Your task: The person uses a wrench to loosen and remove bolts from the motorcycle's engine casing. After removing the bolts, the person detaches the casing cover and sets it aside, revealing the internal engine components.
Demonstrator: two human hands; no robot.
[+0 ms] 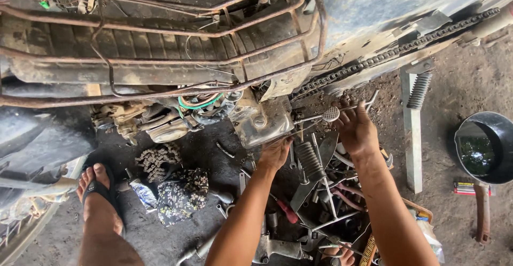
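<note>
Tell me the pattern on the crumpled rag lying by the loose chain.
Dark rag with small pale flowers; head view.

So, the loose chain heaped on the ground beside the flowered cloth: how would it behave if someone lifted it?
The chain heap would probably sag and uncoil, since its links lie folded in a loose pile. It looks like metal, so likely heavy for its size. Its dark, dirty surface suggests grease, so it may slip in the fingers. It would not roll.

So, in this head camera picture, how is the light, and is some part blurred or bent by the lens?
Head view: soft, even daylight, no hard shadows; the rusty rack bows near the top edge, a wide-lens effect; the left hand, right hand and engine cover look sharp; a pale sheen lies on the panel at upper right; the black bucket reflects foliage.
</note>
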